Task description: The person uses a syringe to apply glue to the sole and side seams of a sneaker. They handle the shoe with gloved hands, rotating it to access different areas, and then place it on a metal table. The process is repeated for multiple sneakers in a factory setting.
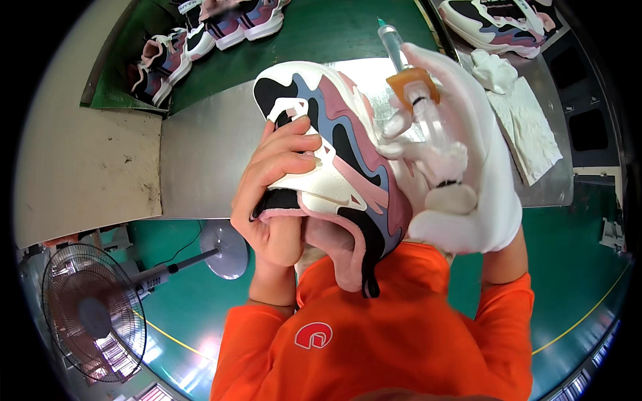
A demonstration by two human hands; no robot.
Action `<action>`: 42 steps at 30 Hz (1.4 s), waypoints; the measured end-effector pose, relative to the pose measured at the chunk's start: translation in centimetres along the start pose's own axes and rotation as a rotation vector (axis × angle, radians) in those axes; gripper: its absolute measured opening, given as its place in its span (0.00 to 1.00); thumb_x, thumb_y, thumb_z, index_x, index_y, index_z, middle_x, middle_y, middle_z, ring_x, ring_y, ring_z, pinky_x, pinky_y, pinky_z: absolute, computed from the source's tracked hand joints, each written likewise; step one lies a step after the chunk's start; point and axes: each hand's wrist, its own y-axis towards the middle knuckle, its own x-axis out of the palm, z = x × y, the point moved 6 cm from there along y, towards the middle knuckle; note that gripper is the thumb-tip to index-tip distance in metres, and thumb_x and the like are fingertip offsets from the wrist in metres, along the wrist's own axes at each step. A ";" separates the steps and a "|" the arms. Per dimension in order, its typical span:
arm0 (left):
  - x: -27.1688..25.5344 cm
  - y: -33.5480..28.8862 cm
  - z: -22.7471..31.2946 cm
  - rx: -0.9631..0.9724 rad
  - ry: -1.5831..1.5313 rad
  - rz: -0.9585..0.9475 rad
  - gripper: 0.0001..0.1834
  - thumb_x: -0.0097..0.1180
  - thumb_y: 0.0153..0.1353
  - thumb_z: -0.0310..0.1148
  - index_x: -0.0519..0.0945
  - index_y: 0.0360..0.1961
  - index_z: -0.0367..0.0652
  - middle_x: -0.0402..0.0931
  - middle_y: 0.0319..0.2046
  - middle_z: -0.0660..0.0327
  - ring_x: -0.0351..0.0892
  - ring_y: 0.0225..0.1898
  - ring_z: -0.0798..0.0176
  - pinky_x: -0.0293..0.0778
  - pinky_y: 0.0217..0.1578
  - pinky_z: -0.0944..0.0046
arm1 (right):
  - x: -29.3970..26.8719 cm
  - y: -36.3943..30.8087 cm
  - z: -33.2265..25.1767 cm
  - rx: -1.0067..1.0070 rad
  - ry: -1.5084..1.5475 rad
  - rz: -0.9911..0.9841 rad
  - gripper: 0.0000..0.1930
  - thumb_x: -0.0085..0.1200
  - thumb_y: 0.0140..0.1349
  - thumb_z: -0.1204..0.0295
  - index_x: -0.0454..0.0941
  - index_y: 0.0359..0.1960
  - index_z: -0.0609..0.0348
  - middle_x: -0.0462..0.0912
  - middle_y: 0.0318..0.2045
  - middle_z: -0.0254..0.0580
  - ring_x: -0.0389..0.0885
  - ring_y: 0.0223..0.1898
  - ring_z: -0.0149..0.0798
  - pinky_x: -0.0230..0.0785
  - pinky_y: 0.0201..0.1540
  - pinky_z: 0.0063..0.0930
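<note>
My bare left hand (271,180) grips a sneaker (344,144) in white, black, blue and pink, its fingers wrapped over the laces and tongue side. The shoe is held up in front of my chest, toe pointing away and opening toward me. A white glove covers my right hand (491,167), which is closed around a clear syringe (393,50) with a wide orange-brown flange and a green tip. The tip points up and away, apart from the shoe. My gloved fingertips are close to the sole edge; whether they touch it I cannot tell.
Several similar sneakers (231,23) stand on the green surface (321,40) at the far left. Another sneaker (498,27) lies far right, near crumpled white cloth (495,70) and a folded white cloth (528,130). A metal worktop (200,147) lies beyond my hands. At lower left is a fan (93,314).
</note>
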 end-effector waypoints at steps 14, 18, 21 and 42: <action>0.5 -0.5 0.1 -0.021 -0.045 0.045 0.14 0.51 0.69 0.38 0.80 0.38 0.36 0.84 0.44 0.47 0.79 0.58 0.43 0.56 0.71 0.36 | -3.9 -0.4 0.3 0.021 -0.347 0.127 0.47 0.64 0.42 0.73 0.64 0.71 0.56 0.72 0.60 0.42 0.72 0.60 0.38 0.65 0.61 0.28; 0.5 -0.8 0.1 -0.033 -0.052 0.072 0.14 0.52 0.69 0.38 0.79 0.37 0.36 0.84 0.44 0.47 0.79 0.58 0.42 0.56 0.71 0.36 | -4.1 0.1 1.6 0.042 -0.588 0.181 0.46 0.66 0.41 0.73 0.66 0.70 0.51 0.72 0.58 0.46 0.73 0.59 0.45 0.69 0.60 0.36; 0.6 -0.9 0.1 -0.033 -0.048 0.086 0.14 0.52 0.69 0.38 0.79 0.37 0.37 0.84 0.44 0.47 0.79 0.58 0.42 0.56 0.71 0.36 | -3.8 0.8 1.3 -0.021 -0.754 0.227 0.45 0.65 0.41 0.73 0.68 0.68 0.46 0.72 0.55 0.50 0.75 0.55 0.51 0.72 0.56 0.39; 0.9 -0.6 0.1 -0.008 -0.048 0.060 0.14 0.51 0.68 0.38 0.80 0.37 0.36 0.84 0.43 0.47 0.80 0.58 0.42 0.56 0.71 0.36 | -0.2 1.4 -1.2 -0.409 -1.334 0.230 0.35 0.67 0.50 0.67 0.74 0.64 0.35 0.72 0.50 0.50 0.77 0.37 0.48 0.73 0.37 0.41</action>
